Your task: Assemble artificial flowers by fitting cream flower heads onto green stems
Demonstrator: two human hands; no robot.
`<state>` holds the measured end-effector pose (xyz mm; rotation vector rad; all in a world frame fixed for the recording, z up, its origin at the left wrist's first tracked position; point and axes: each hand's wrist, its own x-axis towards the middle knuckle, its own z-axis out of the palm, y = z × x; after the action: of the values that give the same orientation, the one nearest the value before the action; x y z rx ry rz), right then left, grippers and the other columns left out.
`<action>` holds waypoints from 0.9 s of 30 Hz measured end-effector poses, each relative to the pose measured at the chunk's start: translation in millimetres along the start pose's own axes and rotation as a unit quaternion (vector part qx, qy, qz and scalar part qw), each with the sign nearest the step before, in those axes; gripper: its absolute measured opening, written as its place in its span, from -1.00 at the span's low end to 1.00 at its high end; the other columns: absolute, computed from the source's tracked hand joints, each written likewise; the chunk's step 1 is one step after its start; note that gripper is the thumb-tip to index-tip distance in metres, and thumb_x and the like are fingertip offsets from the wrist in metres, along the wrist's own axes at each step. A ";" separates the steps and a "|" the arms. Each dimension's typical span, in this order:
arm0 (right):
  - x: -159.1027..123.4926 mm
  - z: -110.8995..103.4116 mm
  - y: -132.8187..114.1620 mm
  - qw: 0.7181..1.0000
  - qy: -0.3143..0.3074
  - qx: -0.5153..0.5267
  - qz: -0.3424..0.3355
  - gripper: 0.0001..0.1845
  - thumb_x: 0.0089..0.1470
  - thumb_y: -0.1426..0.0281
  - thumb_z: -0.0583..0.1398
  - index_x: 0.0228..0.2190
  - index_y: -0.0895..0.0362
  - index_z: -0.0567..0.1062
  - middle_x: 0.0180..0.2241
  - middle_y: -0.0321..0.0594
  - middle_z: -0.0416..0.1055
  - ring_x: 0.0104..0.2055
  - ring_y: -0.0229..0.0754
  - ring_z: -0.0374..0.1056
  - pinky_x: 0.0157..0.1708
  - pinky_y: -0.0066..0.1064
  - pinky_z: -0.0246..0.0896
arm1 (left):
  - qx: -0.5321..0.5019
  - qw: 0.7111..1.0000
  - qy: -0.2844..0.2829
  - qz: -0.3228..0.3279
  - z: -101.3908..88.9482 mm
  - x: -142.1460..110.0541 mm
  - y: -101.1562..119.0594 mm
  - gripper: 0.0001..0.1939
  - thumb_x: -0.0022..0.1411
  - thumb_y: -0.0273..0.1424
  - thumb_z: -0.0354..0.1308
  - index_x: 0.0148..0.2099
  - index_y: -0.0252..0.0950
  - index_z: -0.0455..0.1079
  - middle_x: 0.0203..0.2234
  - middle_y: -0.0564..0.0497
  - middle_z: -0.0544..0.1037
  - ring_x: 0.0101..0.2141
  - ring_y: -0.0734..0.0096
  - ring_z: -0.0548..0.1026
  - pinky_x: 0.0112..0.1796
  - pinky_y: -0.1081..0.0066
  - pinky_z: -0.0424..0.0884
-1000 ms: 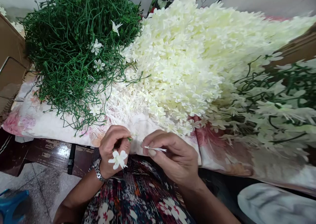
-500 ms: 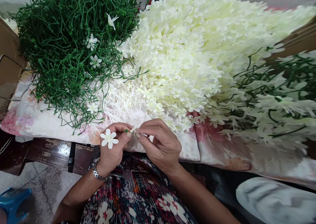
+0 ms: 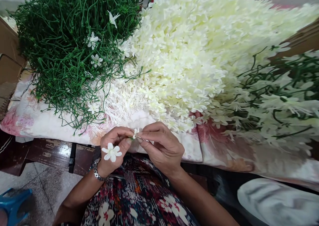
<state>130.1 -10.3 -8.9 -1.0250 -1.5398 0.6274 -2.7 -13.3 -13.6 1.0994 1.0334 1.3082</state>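
Observation:
In the head view my left hand (image 3: 114,138), with a metal watch at the wrist, pinches a green plastic flower stem (image 3: 132,138) between thumb and forefinger. A finished-looking white flower (image 3: 111,152) stands out over the back of that hand; the stem between is hidden by the fingers. My right hand (image 3: 163,148) is closed in a pinch on a small white blossom (image 3: 136,133), which meets the stem's tip. Fine white threads seem to show at its fingertips. Both hands are held close together at the front edge of the flowered cloth (image 3: 62,126).
Behind my left hand rises a heap of green stems (image 3: 74,53), with a few white flowers on it. White stamens (image 3: 124,98) lie in front of the big pile of cream petals (image 3: 184,53). Assembled flower sprays (image 3: 286,103) lie at right. A blue stool (image 3: 15,202) stands lower left.
The white blossom now sits at the stem's tip, where bare green showed before. The flower over my left hand has dipped slightly. Both hands stay in nearly the same place.

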 end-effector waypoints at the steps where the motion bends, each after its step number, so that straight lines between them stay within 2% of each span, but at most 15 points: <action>1: -0.8 -0.2 -0.5 1.000 -0.002 0.000 0.001 -0.65 -0.20 0.66 0.19 -0.35 0.05 0.43 -0.45 -0.29 0.30 -0.44 -0.34 0.26 -0.54 -0.48 0.17 | 0.001 1.000 0.004 -0.009 -1.3 -0.6 -0.5 -0.89 0.03 -0.39 0.13 -0.34 -0.31 0.38 -0.46 -0.01 0.46 -0.49 0.51 0.40 -0.51 0.53 0.29; 7: -1.6 -1.1 -3.2 0.999 -0.027 0.013 0.014 -0.65 -0.20 0.66 0.19 -0.34 0.06 0.44 -0.46 -0.29 0.31 -0.44 -0.34 0.27 -0.53 -0.47 0.18 | -0.077 0.994 -0.031 -0.074 -7.1 2.5 -0.1 -0.87 0.01 -0.36 0.16 -0.38 -0.33 0.40 -0.59 0.04 0.42 -0.67 0.63 0.25 -0.65 0.58 0.15; 12: 0.1 -2.5 -5.1 0.999 -0.028 0.025 0.017 -0.69 -0.18 0.65 0.18 -0.36 0.07 0.44 -0.47 -0.31 0.31 -0.46 -0.36 0.26 -0.53 -0.49 0.18 | -0.158 0.982 -0.048 -0.091 -6.7 5.2 1.8 -0.83 0.01 -0.33 0.15 -0.40 -0.36 0.40 -0.54 0.01 0.45 -0.71 0.70 0.16 -0.70 0.60 0.04; 17: -0.9 -2.5 -4.8 0.999 -0.026 0.018 0.022 -0.71 -0.18 0.63 0.18 -0.37 0.06 0.44 -0.48 -0.31 0.31 -0.47 -0.36 0.27 -0.54 -0.49 0.17 | -0.122 0.986 -0.030 -0.111 -4.0 3.9 2.8 -0.89 -0.06 -0.41 0.21 -0.43 -0.34 0.40 -0.52 0.01 0.45 -0.56 0.57 0.34 -0.59 0.58 0.22; 22: -1.4 -0.6 -4.0 0.999 -0.029 0.005 0.021 -0.72 -0.18 0.63 0.18 -0.39 0.07 0.44 -0.47 -0.30 0.31 -0.47 -0.36 0.26 -0.57 -0.51 0.17 | -0.151 0.978 -0.019 -0.144 0.7 4.6 2.9 -0.87 -0.11 -0.41 0.24 -0.45 -0.34 0.37 -0.57 0.07 0.40 -0.59 0.61 0.32 -0.60 0.60 0.23; 27: -0.4 0.2 -4.5 0.999 -0.037 -0.003 0.016 -0.72 -0.17 0.63 0.17 -0.37 0.08 0.44 -0.46 -0.28 0.32 -0.46 -0.35 0.27 -0.55 -0.51 0.19 | -0.137 0.983 -0.006 -0.119 1.8 4.0 2.1 -0.87 -0.10 -0.44 0.24 -0.43 -0.33 0.36 -0.56 0.08 0.40 -0.56 0.61 0.33 -0.54 0.59 0.26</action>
<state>128.7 -12.8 -5.4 -1.0431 -1.5928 0.6904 -1.3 -9.4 -11.1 0.7504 0.9134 1.2057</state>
